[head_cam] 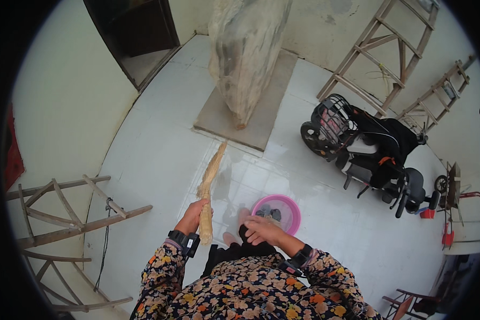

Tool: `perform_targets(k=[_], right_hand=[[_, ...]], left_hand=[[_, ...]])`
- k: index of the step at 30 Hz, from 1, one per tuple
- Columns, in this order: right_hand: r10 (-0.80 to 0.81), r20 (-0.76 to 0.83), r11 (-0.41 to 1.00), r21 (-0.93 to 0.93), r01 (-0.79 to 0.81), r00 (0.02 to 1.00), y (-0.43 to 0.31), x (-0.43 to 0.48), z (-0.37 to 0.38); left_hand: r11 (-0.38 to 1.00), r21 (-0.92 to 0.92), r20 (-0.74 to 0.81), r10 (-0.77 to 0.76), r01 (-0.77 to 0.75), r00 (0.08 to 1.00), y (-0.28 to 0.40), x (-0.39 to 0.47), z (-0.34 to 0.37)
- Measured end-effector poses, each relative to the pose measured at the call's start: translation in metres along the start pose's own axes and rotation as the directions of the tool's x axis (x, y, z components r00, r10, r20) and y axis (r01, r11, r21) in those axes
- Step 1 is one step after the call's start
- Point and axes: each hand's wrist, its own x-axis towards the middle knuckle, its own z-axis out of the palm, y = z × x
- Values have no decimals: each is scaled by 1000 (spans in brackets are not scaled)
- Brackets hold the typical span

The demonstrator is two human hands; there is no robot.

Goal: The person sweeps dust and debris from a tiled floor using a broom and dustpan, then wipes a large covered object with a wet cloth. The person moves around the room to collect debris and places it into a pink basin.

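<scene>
My left hand [193, 216] is closed around a bundle of pale, straw-like fibres [210, 172], which points away from me with its loose end frayed. My right hand [261, 231] is in front of my body with its fingers curled, near the edge of a pink plastic basin [295, 208]; whether it holds anything is unclear. Several dark grey lumps [275, 215] lie in the basin, which stands on the floor by my feet. Beyond the bundle stands a tall object wrapped in cloudy plastic sheeting [248, 68], narrow at its foot, on a flat grey slab [260, 140].
An electric scooter [364, 148] with a front basket stands at the right. Wooden ladders [384, 48] lean on the wall behind it. More wooden ladder frames [88, 229] are at the left. A doorway [144, 44] opens at upper left. The tiled floor looks wet near the slab.
</scene>
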Motion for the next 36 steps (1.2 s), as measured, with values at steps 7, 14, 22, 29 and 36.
perform_targets(k=[7, 14, 22, 29, 36], right_hand=[[74, -221, 980, 196, -30, 973, 24, 40, -54], [142, -326, 984, 153, -96, 935, -3, 69, -88], [41, -513, 998, -23, -61, 857, -84, 108, -58], [282, -511, 918, -101, -382, 812, -73, 160, 44], [358, -383, 803, -340, -490, 852, -76, 244, 106]], left_hand=[[977, -214, 276, 84, -23, 957, 59, 64, -63], [916, -334, 159, 286, -221, 945, 81, 59, -113], [318, -944, 126, 111, 85, 986, 140, 69, -262], [304, -946, -13, 315, -114, 949, 145, 87, -462], [-75, -669, -743, 66, -739, 666, 66, 112, -622]])
